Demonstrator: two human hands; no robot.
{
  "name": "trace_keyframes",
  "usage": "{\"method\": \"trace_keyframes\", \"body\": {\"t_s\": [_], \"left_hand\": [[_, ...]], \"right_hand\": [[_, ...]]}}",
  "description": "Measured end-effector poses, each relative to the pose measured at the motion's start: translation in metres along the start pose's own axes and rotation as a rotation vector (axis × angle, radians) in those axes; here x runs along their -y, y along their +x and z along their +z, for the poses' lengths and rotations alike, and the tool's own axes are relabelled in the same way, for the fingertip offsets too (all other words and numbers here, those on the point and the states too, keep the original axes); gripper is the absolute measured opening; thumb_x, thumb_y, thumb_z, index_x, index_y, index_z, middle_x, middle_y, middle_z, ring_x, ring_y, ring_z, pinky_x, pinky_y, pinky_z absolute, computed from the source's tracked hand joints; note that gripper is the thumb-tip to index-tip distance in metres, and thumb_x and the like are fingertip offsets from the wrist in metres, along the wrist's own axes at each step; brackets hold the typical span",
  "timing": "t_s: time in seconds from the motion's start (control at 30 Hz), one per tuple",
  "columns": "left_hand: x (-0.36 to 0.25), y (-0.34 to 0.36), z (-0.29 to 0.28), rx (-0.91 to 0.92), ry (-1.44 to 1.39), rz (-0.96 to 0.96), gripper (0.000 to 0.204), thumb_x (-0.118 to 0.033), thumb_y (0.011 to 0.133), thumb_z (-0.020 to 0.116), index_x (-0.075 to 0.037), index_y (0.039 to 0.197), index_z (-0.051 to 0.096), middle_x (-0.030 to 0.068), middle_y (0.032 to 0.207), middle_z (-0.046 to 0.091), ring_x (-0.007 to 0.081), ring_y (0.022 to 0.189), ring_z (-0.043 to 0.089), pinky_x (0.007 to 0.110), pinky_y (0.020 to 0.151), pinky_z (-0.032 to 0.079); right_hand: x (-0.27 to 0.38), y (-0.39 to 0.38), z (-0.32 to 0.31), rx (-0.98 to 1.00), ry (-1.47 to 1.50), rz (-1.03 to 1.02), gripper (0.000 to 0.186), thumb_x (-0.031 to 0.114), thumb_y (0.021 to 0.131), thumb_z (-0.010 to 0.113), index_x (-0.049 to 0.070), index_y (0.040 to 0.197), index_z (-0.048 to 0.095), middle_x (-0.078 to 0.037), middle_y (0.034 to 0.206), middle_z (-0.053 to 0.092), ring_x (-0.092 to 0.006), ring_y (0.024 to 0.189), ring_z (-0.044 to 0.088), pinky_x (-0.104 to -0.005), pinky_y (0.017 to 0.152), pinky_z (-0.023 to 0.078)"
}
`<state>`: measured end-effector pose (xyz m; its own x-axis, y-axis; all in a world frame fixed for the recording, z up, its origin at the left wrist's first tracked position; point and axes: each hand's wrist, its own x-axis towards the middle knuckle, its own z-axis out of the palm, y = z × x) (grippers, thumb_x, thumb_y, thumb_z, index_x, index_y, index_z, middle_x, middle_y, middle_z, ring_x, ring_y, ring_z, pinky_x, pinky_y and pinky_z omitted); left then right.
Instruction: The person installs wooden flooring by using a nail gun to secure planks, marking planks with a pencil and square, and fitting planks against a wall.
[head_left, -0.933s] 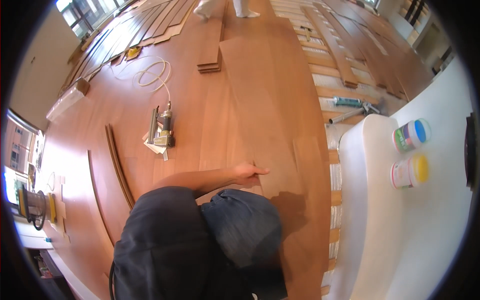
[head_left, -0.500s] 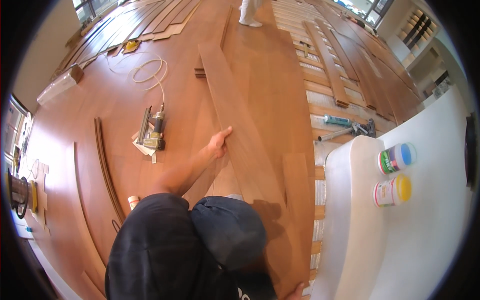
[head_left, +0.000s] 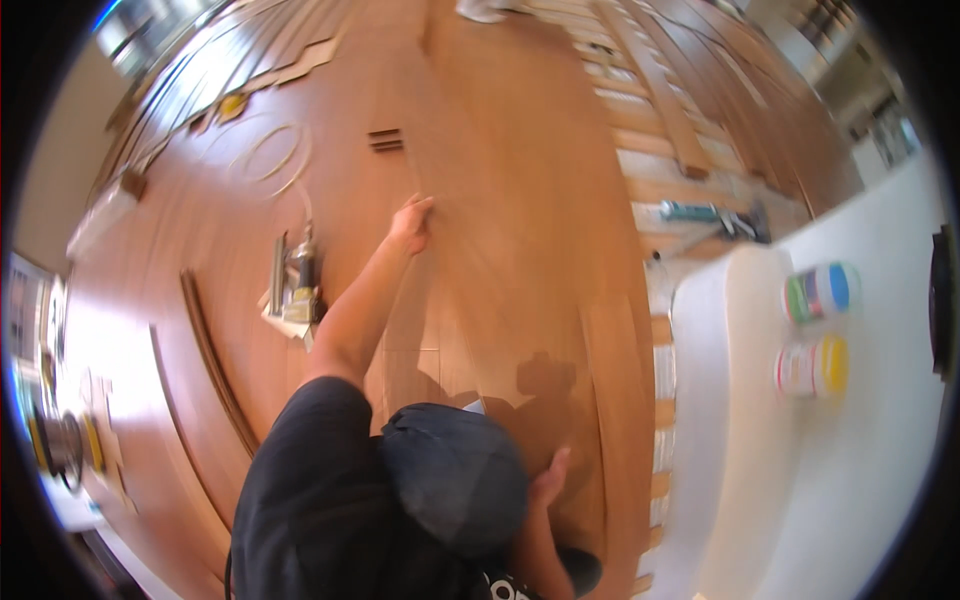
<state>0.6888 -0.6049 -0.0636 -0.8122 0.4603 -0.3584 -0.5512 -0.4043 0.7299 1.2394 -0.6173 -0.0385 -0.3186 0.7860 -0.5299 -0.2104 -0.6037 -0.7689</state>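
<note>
A wide wooden floor of warm brown planks filled the room, with bare pale battens showing along its far right edge, where boards were not yet laid. A white counter stood at the right edge, carrying two round tubs, one with a blue and green lid, one with a yellow lid.

Compared with half a second before, the left arm stretched further out across the floor, and the right hand had come into sight by the near edge.

A long floor plank, brown and blurred in the picture, lay lengthwise from the near edge toward the far edge. The left hand lay on its far part, fingers held together and flat against the wood. The right hand rested on the near part, fingers slightly spread. A nail gun with a coiled white hose sat toward the left edge, well apart from the plank.
</note>
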Motion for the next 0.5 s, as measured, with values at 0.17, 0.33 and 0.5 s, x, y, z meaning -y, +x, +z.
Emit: {"method": "trace_keyframes", "body": {"t_s": [0.17,0.33,0.5], "left_hand": [[0.063,-0.111,-0.051,0.084,0.182,-0.34,0.05,-0.026,0.106,0.066,0.003,0.144,0.053,0.0165,0.146,0.061,0.0339,0.129,0.062,0.049,0.111,0.052],[0.113,-0.201,-0.013,-0.101,0.27,-0.382,0.055,-0.027,0.102,0.072,0.004,0.144,0.053,0.0178,0.14,0.065,0.0354,0.125,0.064,0.051,0.108,0.053],[0.085,-0.133,-0.067,-0.034,0.326,-0.47,0.056,-0.031,0.103,0.071,0.003,0.143,0.054,0.0174,0.139,0.066,0.0348,0.125,0.064,0.052,0.106,0.055]], "right_hand": [[-0.061,0.044,0.111,-0.304,0.16,0.134,0.05,0.038,0.108,0.061,-0.004,0.135,0.063,-0.014,0.132,0.067,-0.0294,0.12,0.063,-0.0418,0.106,0.05],[-0.107,0.086,0.096,-0.138,0.102,0.116,0.028,0.028,0.103,0.069,0.006,0.12,0.07,-0.01,0.11,0.072,-0.0218,0.099,0.069,-0.0341,0.09,0.056],[0.019,0.182,-0.01,0.183,-0.408,0.083,0.018,0.023,0.103,0.064,0.011,0.115,0.058,-0.006,0.085,0.066,-0.0154,0.075,0.065,-0.0305,0.062,0.052]]}}
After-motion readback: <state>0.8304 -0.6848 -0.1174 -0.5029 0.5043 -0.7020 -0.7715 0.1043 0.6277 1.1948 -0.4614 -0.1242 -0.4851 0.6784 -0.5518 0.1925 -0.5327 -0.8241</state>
